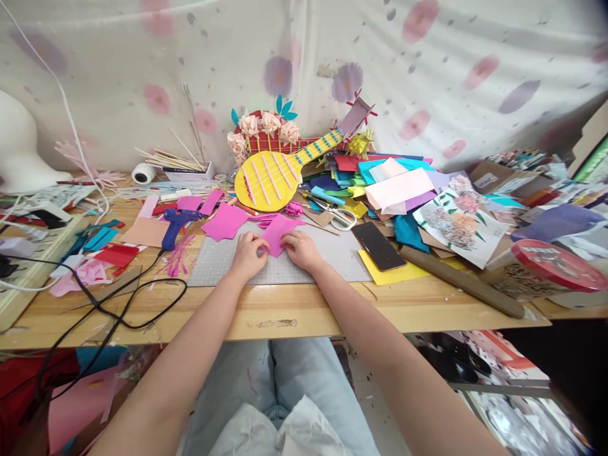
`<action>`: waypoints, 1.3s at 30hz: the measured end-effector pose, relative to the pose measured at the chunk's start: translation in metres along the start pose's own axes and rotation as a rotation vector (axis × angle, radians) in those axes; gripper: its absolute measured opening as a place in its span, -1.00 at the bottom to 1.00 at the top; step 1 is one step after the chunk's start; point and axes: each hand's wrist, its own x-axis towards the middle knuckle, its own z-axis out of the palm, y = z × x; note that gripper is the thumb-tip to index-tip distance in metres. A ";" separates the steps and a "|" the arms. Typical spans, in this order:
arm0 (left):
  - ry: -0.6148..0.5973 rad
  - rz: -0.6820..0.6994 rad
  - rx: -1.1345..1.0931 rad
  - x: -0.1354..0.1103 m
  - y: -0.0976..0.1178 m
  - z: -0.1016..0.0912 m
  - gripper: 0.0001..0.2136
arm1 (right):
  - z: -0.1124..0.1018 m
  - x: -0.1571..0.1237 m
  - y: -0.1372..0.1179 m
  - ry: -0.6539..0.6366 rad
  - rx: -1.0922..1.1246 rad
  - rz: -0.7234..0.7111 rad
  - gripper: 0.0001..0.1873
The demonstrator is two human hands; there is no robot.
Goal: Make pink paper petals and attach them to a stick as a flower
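Between my two hands, low over the grey cutting mat (327, 271), is a small piece of magenta paper (277, 234). My left hand (249, 254) has its fingers curled and closed at the paper's left edge. On the opposite edge, my right hand (301, 249) pinches the paper with bent fingers. A larger magenta sheet with cut edges (225, 221) lies to the left of my left hand. Behind the hands rests a yellow paper lute (267, 182) with pink strips across its round body. White-handled scissors (342, 219) lie beyond my right hand.
A blue glue gun (175, 227) stands at left, its black cable (124, 323) looping over the table's front edge. To the right lie a phone (379, 246) on yellow paper, a brown rod (463, 282) and a red-lidded tub (546, 269). Coloured sheets pile up behind.
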 end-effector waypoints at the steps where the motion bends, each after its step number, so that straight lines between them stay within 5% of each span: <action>1: -0.018 0.001 0.016 -0.001 -0.001 0.000 -0.89 | 0.000 -0.001 -0.001 0.014 -0.010 -0.002 -0.76; 7: -0.020 -0.010 0.032 -0.001 -0.004 0.004 -0.89 | -0.001 -0.007 -0.013 0.061 -0.160 -0.006 -0.75; 16: -0.030 -0.057 -0.004 0.001 -0.002 0.001 -0.81 | 0.005 -0.004 -0.010 0.032 -0.095 -0.002 -0.77; 24: -0.028 -0.042 -0.026 0.001 0.001 0.000 -0.82 | 0.001 -0.006 -0.007 0.043 0.046 0.104 -0.92; 39: -0.031 -0.137 0.070 0.005 0.004 0.004 -0.89 | 0.009 0.003 -0.012 0.056 0.031 0.339 -0.80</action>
